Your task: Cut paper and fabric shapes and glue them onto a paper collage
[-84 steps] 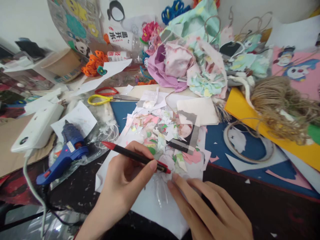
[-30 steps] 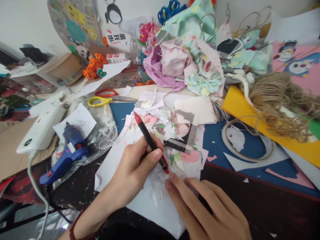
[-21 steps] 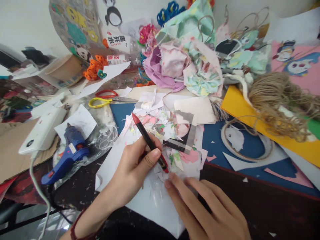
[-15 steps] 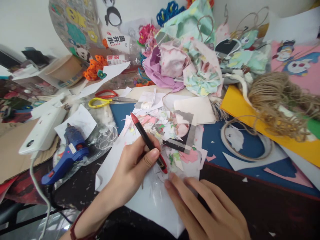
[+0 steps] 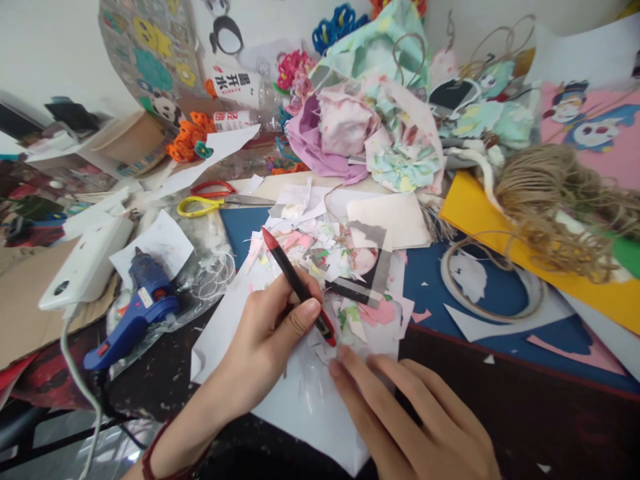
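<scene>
Holding a slender black-and-red pen (image 5: 293, 275) pinched in the left hand (image 5: 270, 333), slanted over loose multicoloured paper scraps (image 5: 340, 263); resting the right hand (image 5: 415, 410), fingers slightly parted, over a large white paper sheet (image 5: 325, 420).

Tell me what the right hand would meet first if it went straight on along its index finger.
Probably the lower end of the pen in the left hand, just ahead of the right hand; depth is unclear, so paper scraps could come first.

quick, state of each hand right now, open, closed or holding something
Left hand: closed, holding the black-and-red pen.
Right hand: open, palm down, nothing visibly held.
</scene>
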### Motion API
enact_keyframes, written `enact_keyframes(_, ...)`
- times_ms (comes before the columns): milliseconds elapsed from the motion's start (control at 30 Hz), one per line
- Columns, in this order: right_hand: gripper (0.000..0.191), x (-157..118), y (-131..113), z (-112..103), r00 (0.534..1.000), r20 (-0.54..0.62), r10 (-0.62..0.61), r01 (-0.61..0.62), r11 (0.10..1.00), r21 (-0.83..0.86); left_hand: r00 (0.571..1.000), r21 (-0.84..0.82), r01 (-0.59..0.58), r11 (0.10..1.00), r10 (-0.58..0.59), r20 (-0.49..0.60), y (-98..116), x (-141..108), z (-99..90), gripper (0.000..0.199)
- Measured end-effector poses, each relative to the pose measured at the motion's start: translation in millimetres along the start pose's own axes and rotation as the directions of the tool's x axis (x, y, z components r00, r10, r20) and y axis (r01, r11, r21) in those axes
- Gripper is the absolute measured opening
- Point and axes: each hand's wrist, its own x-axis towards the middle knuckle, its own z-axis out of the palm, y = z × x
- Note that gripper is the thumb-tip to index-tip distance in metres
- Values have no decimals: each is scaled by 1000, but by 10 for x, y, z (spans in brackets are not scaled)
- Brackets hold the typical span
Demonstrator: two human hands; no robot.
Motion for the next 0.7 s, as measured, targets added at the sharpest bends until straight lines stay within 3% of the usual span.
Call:
enact_keyframes(100,42,9,4,-28,999,51,-5,5,1000,9,1000,3,0,1000,0,2,3,-5,3,20)
enact_keyframes(400,42,-18,-6,2,1000,19,-4,4,1000,14,1000,-12,7,1000,-7,1,-6,-4,13,20)
enact_keyframes(533,41,-49,-6,56,998,-60,4,-3,1000,22,1000,-59,11,998,-11,-9,-26,-21,9,19)
enact_keyframes(700,43,-77,2,25,999,-34,0,2,998,61,978,-260,-105,960,53,-203,9,-51,-10,19)
